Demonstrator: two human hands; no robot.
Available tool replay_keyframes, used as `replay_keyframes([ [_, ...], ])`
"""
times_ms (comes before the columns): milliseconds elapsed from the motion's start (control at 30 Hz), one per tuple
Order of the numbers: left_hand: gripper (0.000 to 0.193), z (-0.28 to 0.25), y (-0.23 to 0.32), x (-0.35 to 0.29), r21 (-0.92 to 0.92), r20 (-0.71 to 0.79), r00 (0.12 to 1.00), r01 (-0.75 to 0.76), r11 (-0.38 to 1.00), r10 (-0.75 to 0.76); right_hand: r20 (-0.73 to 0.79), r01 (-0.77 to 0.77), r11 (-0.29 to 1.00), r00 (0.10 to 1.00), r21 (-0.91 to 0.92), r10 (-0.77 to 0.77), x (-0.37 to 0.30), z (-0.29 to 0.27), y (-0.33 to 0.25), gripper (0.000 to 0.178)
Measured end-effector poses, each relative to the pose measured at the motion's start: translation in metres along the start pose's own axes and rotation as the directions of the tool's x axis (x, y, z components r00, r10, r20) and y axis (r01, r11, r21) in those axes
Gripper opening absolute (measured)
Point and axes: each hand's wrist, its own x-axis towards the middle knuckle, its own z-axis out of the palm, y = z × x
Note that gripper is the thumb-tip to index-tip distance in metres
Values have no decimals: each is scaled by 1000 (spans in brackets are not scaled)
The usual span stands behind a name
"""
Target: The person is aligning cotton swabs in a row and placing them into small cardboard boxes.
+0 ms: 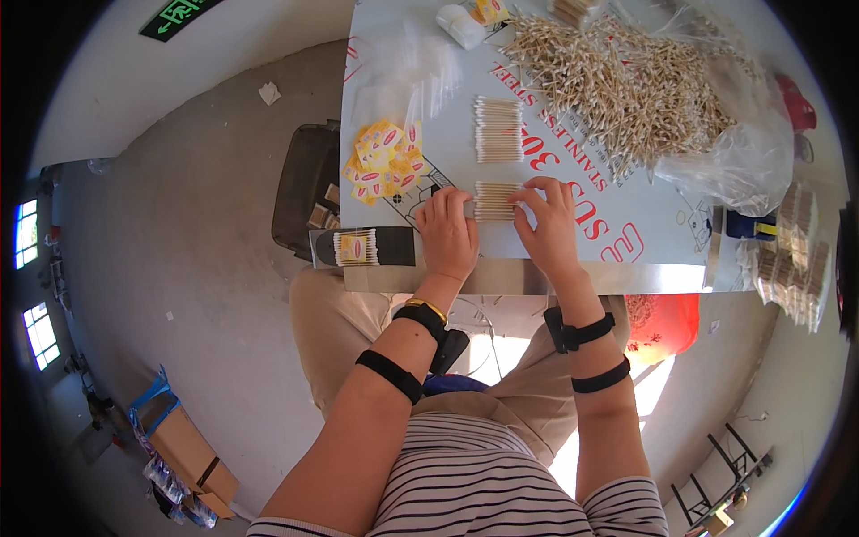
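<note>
A small flat row of cotton swabs (pixel 495 202) lies on the metal-topped table between my two hands. My left hand (pixel 447 231) has its fingers bent and closed at the row's left end. At the right end, my right hand (pixel 551 224) has its thumb and forefinger bent round the swab tips. A larger row of cotton swabs (pixel 498 131) lies just beyond. To the left of my left hand, a black holder (pixel 394 246) at the table's edge bears a bundle of swabs with a yellow card (pixel 355 249) on top.
A heap of loose cotton swabs (pixel 626 85) covers the far right, beside clear plastic film (pixel 734 161). Yellow printed cards (pixel 386 161) and clear bags (pixel 412 72) lie at left. A dark bin (pixel 304 183) stands off the table's left edge. Packed swabs (pixel 792 259) are at far right.
</note>
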Motion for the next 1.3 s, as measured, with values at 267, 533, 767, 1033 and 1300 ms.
replay_keyframes([
  [267, 34, -1, -1, 0, -13, 0, 1000, 3, 1000, -3, -43, -118, 993, 992, 18, 119, 3, -4, 18, 21],
  [533, 35, 2, -4, -1, -15, -15, 1000, -14, 1000, 13, -52, -202, 960, 975, 192, 216, -15, -2, 18, 20],
  [767, 33, -3, -6, -3, -93, -44, 999, -24, 995, 20, -25, -11, 996, 1000, 84, 13, 1, 7, 5, 19],
  [1033, 42, -11, -4, -3, -63, 51, 989, -137, 989, 140, 43, 138, 990, 989, 14, -139, 21, 13, 6, 18],
  [1300, 41, -12, -4, -4, -43, 66, 988, -137, 990, 139, 129, 185, 982, 975, -30, -180, 31, 13, 8, 15],
])
